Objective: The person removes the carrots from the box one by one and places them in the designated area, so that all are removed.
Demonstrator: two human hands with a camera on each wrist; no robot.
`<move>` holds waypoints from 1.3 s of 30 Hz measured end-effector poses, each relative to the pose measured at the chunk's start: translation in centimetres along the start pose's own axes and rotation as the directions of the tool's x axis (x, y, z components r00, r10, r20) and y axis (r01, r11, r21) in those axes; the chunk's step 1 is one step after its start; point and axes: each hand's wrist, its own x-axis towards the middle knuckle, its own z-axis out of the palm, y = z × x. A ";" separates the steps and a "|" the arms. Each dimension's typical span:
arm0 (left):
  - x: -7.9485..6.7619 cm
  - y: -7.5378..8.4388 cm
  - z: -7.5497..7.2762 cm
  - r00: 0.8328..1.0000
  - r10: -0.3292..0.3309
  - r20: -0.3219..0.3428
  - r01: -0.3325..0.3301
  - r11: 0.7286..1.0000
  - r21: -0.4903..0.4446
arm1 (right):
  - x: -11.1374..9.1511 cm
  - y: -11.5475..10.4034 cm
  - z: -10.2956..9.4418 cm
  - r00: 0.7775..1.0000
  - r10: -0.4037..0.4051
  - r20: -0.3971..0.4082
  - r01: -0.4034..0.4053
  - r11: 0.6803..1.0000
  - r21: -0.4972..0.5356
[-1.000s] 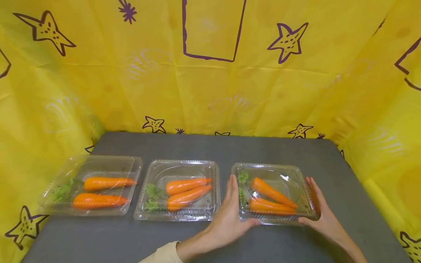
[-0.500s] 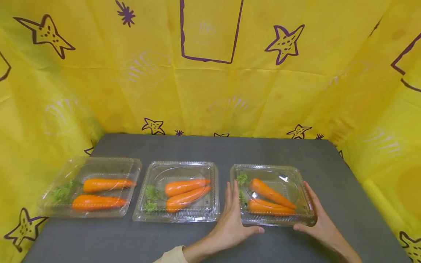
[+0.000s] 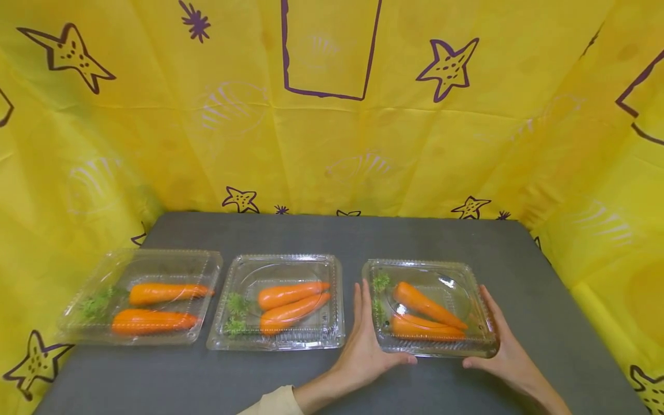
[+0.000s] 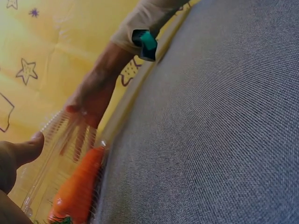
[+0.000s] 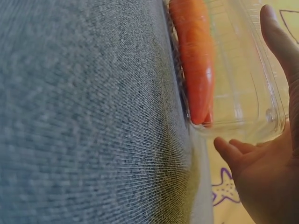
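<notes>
A clear plastic clamshell container point(image 3: 456, 271) with two carrots point(image 3: 427, 305) and green tops point(image 3: 381, 282) inside sits on the right of the dark grey table, lid down. My left hand point(image 3: 363, 351) lies along its left side, fingers straight and thumb pointing right by the front edge. Against the right side stands my right hand point(image 3: 510, 346), fingers extended and thumb at the front corner. In the left wrist view the right hand point(image 4: 96, 100) shows through the clear plastic beside a carrot point(image 4: 77, 189). In the right wrist view the fingers point(image 5: 229, 151) are straight near the container's end.
Two more clear containers with carrots stand in the row: the middle container point(image 3: 290, 262) and the left container point(image 3: 171, 259), which overlaps the table's left edge. A yellow cloth point(image 3: 332, 138) with starfish drawings hangs around the back and sides of the table point(image 3: 332, 233).
The right container shifts hardly at all. Both thumbs have moved slightly along the front edge, and the right hand's fingers now lie closer against the right side. The view tilts slightly.
</notes>
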 end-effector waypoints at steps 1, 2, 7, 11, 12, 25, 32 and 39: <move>0.1 -0.1 0.1 1.000 0.003 0.000 -0.003 1.000 -0.008 | 0.0 0.0 0.0 1.000 -0.001 0.000 0.001 1.000 0.002; 0.1 -0.2 0.1 1.000 0.006 -0.003 -0.006 1.000 -0.018 | 0.1 0.1 0.0 1.000 -0.001 -0.001 0.001 1.000 0.004; 0.4 -0.6 0.3 0.999 0.027 -0.025 -0.028 0.998 -0.053 | 0.4 0.1 0.2 1.000 -0.017 -0.004 0.017 1.000 -0.003; 0.5 -0.9 0.4 0.998 0.056 -0.032 -0.057 0.997 -0.055 | 0.6 0.2 0.3 1.000 -0.024 -0.001 0.024 1.000 0.006; 0.5 -0.9 0.5 0.997 0.063 -0.033 -0.065 0.997 -0.053 | 0.6 0.3 0.4 1.000 -0.021 -0.001 0.021 1.000 0.009; 0.4 -1.3 0.5 0.989 0.133 -0.072 -0.133 0.991 0.006 | 0.7 0.3 1.0 0.997 -0.073 -0.021 0.073 0.997 -0.006; 0.2 -1.5 0.7 0.983 0.154 -0.097 -0.153 0.988 0.014 | 0.4 0.1 1.0 0.999 -0.039 -0.022 0.039 0.999 -0.020; 0.0 -1.7 1.2 0.973 0.185 -0.137 -0.185 0.983 0.017 | 0.3 -0.1 1.1 1.000 -0.002 -0.024 0.002 1.000 -0.013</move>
